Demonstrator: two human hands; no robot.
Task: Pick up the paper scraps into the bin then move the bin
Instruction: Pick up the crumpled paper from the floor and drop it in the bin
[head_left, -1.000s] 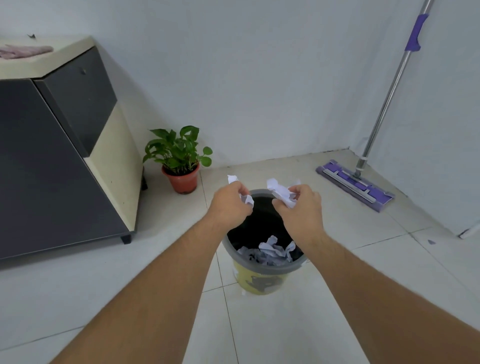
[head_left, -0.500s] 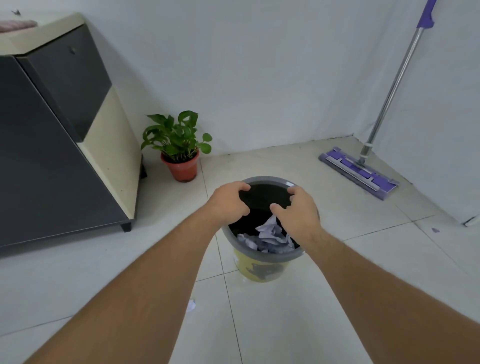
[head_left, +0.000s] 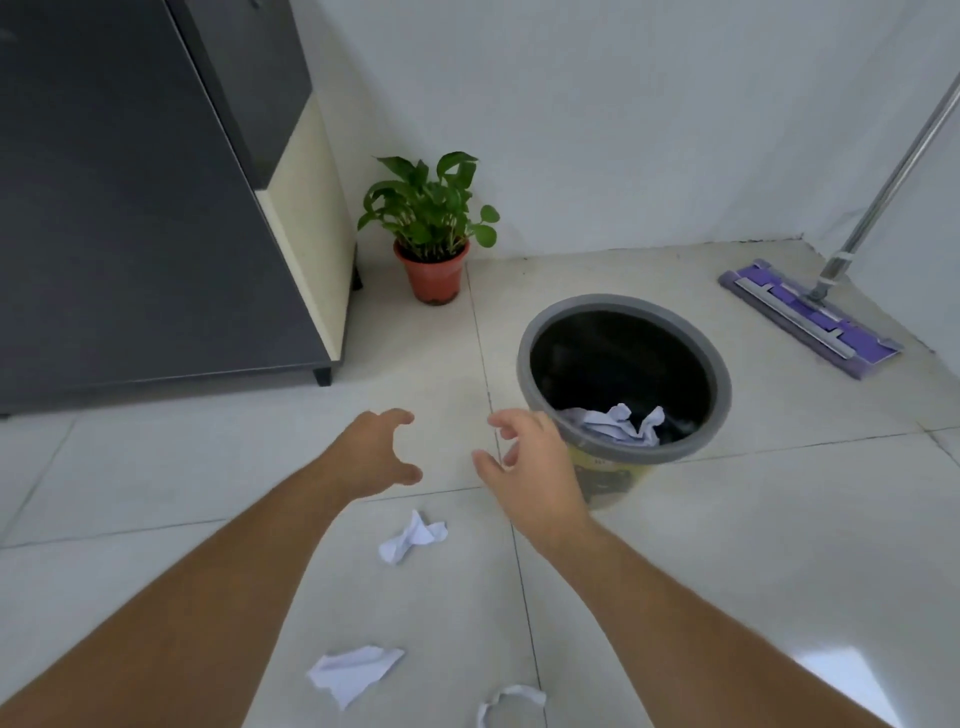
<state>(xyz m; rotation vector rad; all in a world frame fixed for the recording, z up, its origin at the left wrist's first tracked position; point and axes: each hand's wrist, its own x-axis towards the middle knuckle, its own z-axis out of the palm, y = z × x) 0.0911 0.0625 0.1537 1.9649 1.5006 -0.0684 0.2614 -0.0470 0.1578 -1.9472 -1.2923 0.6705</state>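
Note:
A round bin (head_left: 722, 395) with a grey rim and yellow wall stands on the tiled floor, with crumpled white paper (head_left: 615, 422) inside. My left hand (head_left: 376, 454) and my right hand (head_left: 530, 467) hover empty, fingers spread, to the left of the bin; the right hand overlaps its near-left rim. Three white paper scraps lie on the floor between my forearms: one crumpled scrap (head_left: 413, 536) just below the hands, a flatter scrap (head_left: 353, 673) nearer me, and a curled scrap (head_left: 506, 704) at the bottom edge.
A dark cabinet (head_left: 145, 218) with a cream side stands at the left. A potted green plant (head_left: 434, 228) sits by the wall beside it. A purple flat mop (head_left: 808, 314) leans in the right corner.
Both hands dropped their paper into the bin, then drew back left and toward me, empty. The view tilted down, bringing the floor scraps into sight.

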